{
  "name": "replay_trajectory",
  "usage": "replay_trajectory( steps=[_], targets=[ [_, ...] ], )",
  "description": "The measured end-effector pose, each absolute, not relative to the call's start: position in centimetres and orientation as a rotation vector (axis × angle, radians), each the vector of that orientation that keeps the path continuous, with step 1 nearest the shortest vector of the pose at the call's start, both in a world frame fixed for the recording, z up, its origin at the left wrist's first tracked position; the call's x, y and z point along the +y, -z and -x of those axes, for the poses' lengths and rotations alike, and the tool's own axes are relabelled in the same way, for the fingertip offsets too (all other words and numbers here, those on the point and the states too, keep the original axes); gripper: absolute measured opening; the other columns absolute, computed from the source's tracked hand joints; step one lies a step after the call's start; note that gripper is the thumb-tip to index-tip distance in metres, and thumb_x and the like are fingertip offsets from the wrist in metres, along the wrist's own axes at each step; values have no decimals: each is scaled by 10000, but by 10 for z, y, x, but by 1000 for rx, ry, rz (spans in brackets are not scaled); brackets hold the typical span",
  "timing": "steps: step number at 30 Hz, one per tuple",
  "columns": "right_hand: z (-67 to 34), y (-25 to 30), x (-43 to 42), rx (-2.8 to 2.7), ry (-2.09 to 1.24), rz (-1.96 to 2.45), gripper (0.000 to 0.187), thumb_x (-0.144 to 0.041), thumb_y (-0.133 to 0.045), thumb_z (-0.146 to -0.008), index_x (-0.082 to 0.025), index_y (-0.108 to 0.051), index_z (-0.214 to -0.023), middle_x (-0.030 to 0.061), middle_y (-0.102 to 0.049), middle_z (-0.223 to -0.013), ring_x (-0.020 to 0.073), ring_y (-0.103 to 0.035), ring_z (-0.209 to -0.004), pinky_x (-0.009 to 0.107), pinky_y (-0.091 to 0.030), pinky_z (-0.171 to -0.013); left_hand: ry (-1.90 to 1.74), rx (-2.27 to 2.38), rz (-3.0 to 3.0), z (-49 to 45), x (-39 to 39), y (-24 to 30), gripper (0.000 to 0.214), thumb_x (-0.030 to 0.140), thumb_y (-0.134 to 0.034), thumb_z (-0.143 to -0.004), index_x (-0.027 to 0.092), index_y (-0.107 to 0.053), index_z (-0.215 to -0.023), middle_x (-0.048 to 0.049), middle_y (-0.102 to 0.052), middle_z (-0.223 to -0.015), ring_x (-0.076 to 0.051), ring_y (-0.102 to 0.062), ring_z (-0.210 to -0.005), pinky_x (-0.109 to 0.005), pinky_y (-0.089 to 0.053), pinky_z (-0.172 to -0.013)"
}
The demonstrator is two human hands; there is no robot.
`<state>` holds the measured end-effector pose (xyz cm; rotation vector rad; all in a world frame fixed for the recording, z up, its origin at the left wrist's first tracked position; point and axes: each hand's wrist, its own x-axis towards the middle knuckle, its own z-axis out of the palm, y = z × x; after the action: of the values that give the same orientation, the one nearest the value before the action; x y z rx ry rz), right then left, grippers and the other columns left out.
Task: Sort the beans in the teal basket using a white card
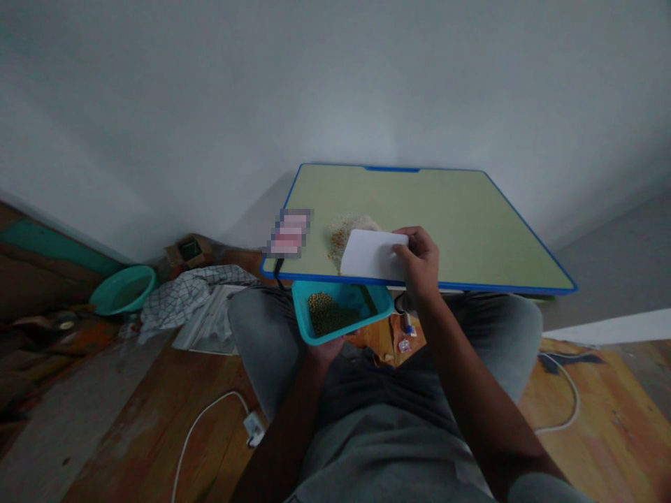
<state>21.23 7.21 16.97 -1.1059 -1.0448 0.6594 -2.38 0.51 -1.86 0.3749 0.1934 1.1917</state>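
My right hand [420, 260] pinches a white card [373, 254] by its right end, low over the near edge of the folding table [461, 216]. Just behind and left of the card lies a loose pile of grains [340, 236], partly orange-brown and partly whitish; the card hides some of it. Below the table edge, my left hand [328, 349] supports a turquoise plastic basket [349, 325] from underneath, its fingers mostly hidden. Small greenish-tan beans [323, 311] lie in the basket, toward its left side.
A pixelated pink object [290, 234] with a black strap sits at the table's left. On the floor at left are a turquoise basin [124, 290], checked cloth [181, 297] and a cardboard box [191, 250]. A white power strip [254, 427] and cable lie nearer.
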Motion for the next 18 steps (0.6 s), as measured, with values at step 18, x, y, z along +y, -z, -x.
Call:
replay_trajectory(
  steps=[18],
  targets=[
    [-215,-168,76,-1018,-754,1062,296,-383,-885,-745,-260,-702,-942,17,-768,-874,207,-692,-798,334,-572,-718,-1213,184,-365,21,6,24,287,447,-716,-1043,308,-899,-1215,-71,-895,-1306,-381,-846,-1145,-574,-737,-785]
  ],
)
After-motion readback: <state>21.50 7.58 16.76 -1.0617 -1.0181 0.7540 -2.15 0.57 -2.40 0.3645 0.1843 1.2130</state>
